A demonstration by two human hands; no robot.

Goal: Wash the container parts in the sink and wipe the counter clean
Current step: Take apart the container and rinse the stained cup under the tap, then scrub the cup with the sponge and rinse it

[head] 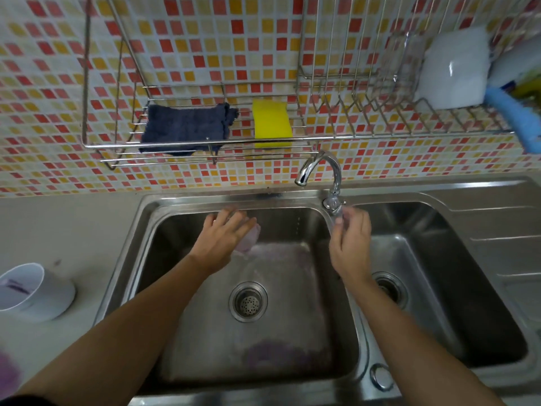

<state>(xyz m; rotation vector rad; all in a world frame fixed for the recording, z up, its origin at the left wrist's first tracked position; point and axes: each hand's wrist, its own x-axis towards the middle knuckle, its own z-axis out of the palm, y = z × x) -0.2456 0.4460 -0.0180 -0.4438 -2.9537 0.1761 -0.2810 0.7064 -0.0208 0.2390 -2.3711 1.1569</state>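
Container part (pixel 250 238), held by the left hand (pixel 224 237), lies left of the spout (pixel 303 175); right hand (pixel 349 241) at tap handle (pixel 333 204), grip unclear.

Centre frame, the left hand (pixel 225 235) hangs over the sink's (pixel 292 200) left basin, covering a pale translucent container part (pixel 250 238); the grip is blurred. The right hand (pixel 349 244) is up at the tap handle (pixel 333 204), fingers curled. Lower left, a white container (pixel 38 291) sits on the counter (pixel 73 230). Upper centre, a blue cloth (pixel 184 130) and a yellow sponge (pixel 272 121) lie on the rack (pixel 117 148).
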